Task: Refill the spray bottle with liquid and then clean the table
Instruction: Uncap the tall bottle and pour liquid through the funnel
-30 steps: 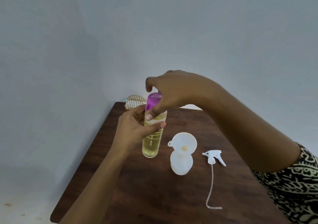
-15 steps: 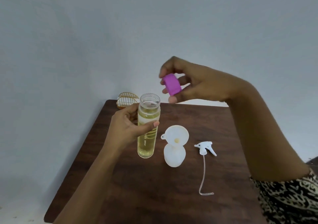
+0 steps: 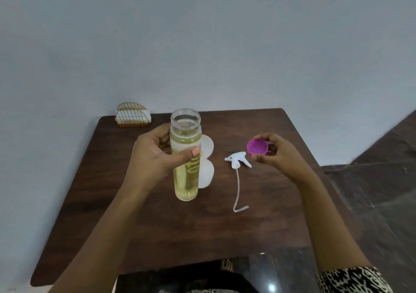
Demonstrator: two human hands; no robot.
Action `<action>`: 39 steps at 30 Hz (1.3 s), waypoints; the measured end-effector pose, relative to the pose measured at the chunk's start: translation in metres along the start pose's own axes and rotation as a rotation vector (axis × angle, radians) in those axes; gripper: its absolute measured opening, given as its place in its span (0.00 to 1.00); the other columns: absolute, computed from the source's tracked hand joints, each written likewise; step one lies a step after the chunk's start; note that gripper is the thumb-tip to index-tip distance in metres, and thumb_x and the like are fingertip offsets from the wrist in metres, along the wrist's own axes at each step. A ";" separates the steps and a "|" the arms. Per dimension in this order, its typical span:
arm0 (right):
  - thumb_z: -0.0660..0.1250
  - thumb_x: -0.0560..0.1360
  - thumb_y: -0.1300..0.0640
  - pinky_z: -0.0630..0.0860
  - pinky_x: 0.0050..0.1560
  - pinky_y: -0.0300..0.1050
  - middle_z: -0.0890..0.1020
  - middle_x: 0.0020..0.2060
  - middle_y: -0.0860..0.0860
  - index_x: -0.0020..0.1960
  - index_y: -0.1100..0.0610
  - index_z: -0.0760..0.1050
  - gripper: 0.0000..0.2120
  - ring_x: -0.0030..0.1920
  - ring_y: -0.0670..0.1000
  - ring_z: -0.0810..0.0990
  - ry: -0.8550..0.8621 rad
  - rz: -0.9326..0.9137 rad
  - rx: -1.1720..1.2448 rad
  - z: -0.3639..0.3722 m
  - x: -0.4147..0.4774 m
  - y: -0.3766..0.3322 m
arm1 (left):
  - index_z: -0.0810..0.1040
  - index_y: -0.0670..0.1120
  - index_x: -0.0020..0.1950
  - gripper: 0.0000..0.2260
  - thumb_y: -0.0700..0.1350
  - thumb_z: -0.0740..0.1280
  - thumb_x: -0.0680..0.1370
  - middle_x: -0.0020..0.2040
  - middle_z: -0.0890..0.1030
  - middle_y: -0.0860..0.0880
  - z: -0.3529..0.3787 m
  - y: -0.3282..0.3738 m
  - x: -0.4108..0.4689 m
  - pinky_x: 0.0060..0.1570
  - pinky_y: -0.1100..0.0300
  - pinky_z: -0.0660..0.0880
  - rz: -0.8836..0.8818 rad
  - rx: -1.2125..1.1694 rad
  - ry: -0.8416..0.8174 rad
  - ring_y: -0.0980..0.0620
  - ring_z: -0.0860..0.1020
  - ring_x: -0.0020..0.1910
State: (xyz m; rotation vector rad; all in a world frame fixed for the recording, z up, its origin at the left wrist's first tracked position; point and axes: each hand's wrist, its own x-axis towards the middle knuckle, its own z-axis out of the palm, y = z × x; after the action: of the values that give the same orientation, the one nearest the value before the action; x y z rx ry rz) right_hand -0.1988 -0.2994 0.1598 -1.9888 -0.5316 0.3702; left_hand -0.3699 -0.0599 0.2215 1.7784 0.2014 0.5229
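1. The left hand [image 3: 155,157] holds the tall clear bottle [image 3: 186,180]. The fingers curl round its far side and the thumb presses on the near side.
2. The bottle stands straight up. Its mouth is open at the top, and it is nearly full of yellow liquid. I cannot tell if its bottom touches the table [image 3: 225,229].
3. The right hand [image 3: 281,155] pinches the purple cap [image 3: 257,146] between the thumb and fingertips. The open side of the cap faces us.
4. The white spray bottle [image 3: 206,175] stands on the table, just behind the clear bottle and a little to its right. The clear bottle hides most of it.
5. A white funnel [image 3: 208,146] sits on top of it, and only its right edge peeks out.
6. I think pouring comes next. The funnel is just beside the left hand, and the right hand is well apart from it, so the left hand is nearer. The tall bottle needs to tip to the right to reach it.
7. The white spray top [image 3: 236,158] lies on the table between the two hands. Its thin tube points toward the person.
8. A gold wire holder [image 3: 132,118] sits at the far left corner.
9. The clear bottle has yellow lines and some print, but it is too small to read.
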 end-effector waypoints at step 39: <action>0.74 0.65 0.50 0.78 0.51 0.46 0.81 0.52 0.39 0.67 0.43 0.62 0.34 0.52 0.42 0.80 -0.213 -0.373 -0.014 0.031 -0.042 -0.021 | 0.83 0.56 0.52 0.23 0.56 0.78 0.58 0.57 0.76 0.55 0.116 -0.020 -0.031 0.48 0.62 0.79 -0.136 -0.012 0.166 0.56 0.78 0.57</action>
State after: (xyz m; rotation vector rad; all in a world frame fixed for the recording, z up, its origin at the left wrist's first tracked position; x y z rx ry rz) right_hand -0.2538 -0.2892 0.1660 -1.8235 -1.0227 0.3459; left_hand -0.3426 -0.1680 0.1731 1.6964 0.4307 0.5721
